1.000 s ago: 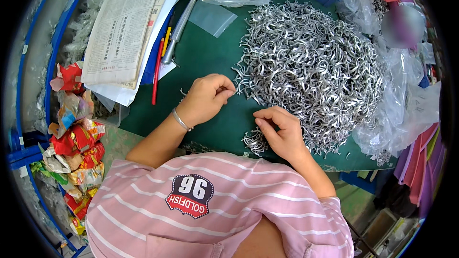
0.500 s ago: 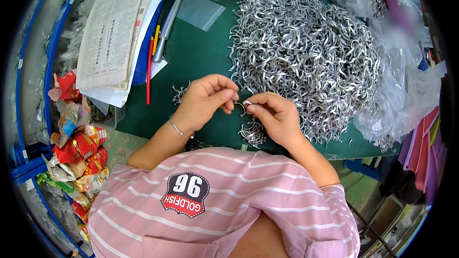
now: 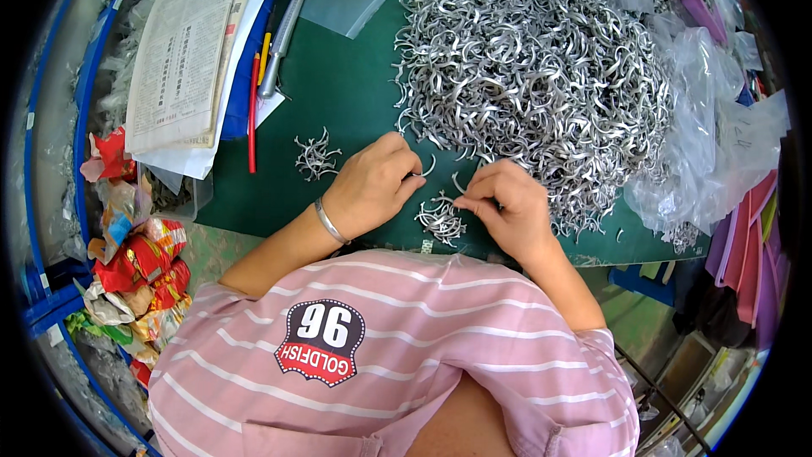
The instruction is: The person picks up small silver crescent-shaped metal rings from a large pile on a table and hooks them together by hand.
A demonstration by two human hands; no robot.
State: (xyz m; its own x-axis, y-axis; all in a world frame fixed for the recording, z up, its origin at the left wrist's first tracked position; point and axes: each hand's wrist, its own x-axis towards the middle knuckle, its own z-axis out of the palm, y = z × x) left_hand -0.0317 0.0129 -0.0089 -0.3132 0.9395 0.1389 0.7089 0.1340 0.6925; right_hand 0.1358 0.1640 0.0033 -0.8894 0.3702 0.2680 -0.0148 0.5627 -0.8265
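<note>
A large pile of thin, curved silver metal pieces (image 3: 533, 76) lies on the green tabletop (image 3: 347, 85). At its near left edge, my left hand (image 3: 372, 184) pinches one curved metal piece (image 3: 431, 166) between thumb and fingers. Just to the right, my right hand (image 3: 510, 207) is closed on another curved metal piece (image 3: 458, 181), whose end sticks up from the fingertips. A small heap of such pieces (image 3: 441, 222) lies below and between both hands. Another little heap (image 3: 316, 156) is left of my left hand.
Newspapers (image 3: 182, 59) and papers lie at the far left, beside a red pencil (image 3: 253, 114) and a grey-handled tool (image 3: 283, 42). A small clear bag (image 3: 345, 8) lies behind. Crumpled plastic (image 3: 694, 144) borders the pile's right side. Blue shelving (image 3: 85, 110) stands left.
My hands have moved apart from each other. A curved piece now shows in the left fingertips, and the right hand has turned palm-down near the small heap. The view has shifted slightly.
</note>
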